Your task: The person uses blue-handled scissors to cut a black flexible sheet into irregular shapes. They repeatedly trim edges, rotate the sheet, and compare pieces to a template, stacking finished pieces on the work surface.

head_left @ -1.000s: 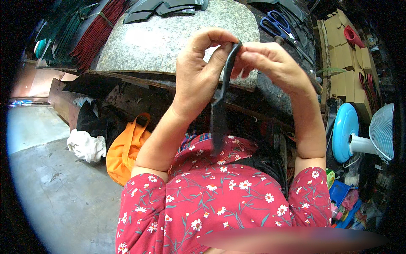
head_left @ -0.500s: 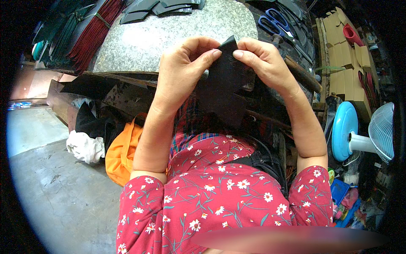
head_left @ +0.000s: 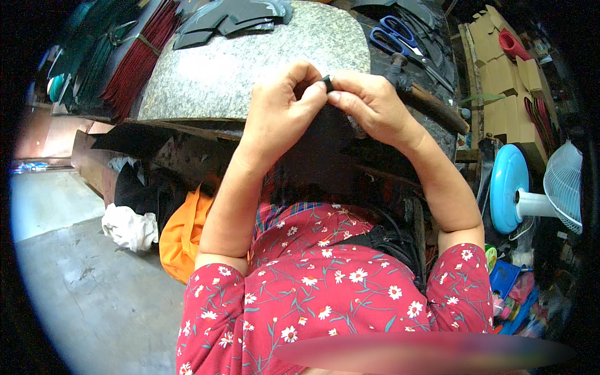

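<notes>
Black curled pc (head_left: pixel 327 82) pinched btwn L hand (head_left: pixel 279 106) & R hand (head_left: pixel 374 106).

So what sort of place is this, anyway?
It looks like a small craft workshop, perhaps for leather-like goods, though I can't be sure of the material: flat black cut pieces lie on a speckled stone slab, blue-handled scissors lie to its right, and bundled dark red strips to its left.
</notes>
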Tool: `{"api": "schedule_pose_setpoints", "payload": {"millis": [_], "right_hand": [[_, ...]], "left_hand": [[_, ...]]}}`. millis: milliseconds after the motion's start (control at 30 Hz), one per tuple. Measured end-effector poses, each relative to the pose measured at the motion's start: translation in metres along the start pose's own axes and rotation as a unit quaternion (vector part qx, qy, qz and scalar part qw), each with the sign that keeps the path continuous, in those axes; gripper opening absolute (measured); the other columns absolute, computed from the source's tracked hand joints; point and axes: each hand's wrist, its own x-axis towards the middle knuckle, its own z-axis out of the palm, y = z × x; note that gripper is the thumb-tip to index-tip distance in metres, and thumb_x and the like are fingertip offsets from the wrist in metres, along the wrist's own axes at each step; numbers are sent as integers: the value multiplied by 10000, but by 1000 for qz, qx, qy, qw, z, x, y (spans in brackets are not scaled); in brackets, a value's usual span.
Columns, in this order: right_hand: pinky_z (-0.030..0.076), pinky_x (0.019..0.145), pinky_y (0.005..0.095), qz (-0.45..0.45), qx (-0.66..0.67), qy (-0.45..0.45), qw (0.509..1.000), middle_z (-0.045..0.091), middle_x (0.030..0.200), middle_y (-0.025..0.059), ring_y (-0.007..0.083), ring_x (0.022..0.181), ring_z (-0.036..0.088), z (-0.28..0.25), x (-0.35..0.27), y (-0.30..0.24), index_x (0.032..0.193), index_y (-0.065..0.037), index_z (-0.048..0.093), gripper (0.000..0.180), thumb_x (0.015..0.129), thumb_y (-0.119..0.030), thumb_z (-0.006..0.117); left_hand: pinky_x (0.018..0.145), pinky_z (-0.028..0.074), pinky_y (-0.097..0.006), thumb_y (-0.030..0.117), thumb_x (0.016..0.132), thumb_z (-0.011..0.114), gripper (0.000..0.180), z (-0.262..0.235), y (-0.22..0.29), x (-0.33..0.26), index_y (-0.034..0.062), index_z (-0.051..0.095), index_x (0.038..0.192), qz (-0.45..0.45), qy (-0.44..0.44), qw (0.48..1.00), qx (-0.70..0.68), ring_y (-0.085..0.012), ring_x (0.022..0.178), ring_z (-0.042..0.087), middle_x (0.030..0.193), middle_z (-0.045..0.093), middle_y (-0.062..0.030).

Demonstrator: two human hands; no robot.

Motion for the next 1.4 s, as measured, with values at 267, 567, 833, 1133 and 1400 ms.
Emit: {"api": "schedule_pose_setpoints", "payload": {"millis": [267,567,833,1133,1400], "right_hand": [[543,765,457,-45,10,8,999,704,951,168,372,872,681,12,0,4,1081,-120,706,258,927,-308,617],[509,686,303,71,201,180,960,683,808,46,137,744,631,-6,9,13,985,16,687,255,959,-234,643],[498,818,328,62,-138,109,982,640,914,59,195,887,618,-51,3,26,1077,-34,659,273,941,-270,684],[508,857,410,160,-371,80,911,675,1070,99,332,977,649,-95,-105,55,1145,-93,649,383,845,-300,764],[492,684,219,173,14,213,962,699,1186,5,59,792,591,-48,-54,-21,1344,-131,636,374,1051,-344,544]], "left_hand": [[646,445,-285,163,912,638,175,-9,-5,5,11,656,828,-40,-95,992,-78,-115,693,542,723,590,-32],[725,461,-228,198,939,702,316,1,-10,-5,9,649,1186,-115,-47,969,-213,-55,829,583,911,664,17],[712,492,-302,86,846,751,465,-27,-19,-6,41,583,1276,-92,-142,985,-47,-133,797,573,872,632,-67],[691,507,-363,85,763,815,642,-31,-23,-4,69,503,1323,-48,-52,986,149,-220,691,589,731,567,-78],[658,510,-324,72,755,828,525,-33,-36,0,27,515,1174,-71,-49,993,86,-170,680,616,735,615,-70]]}}
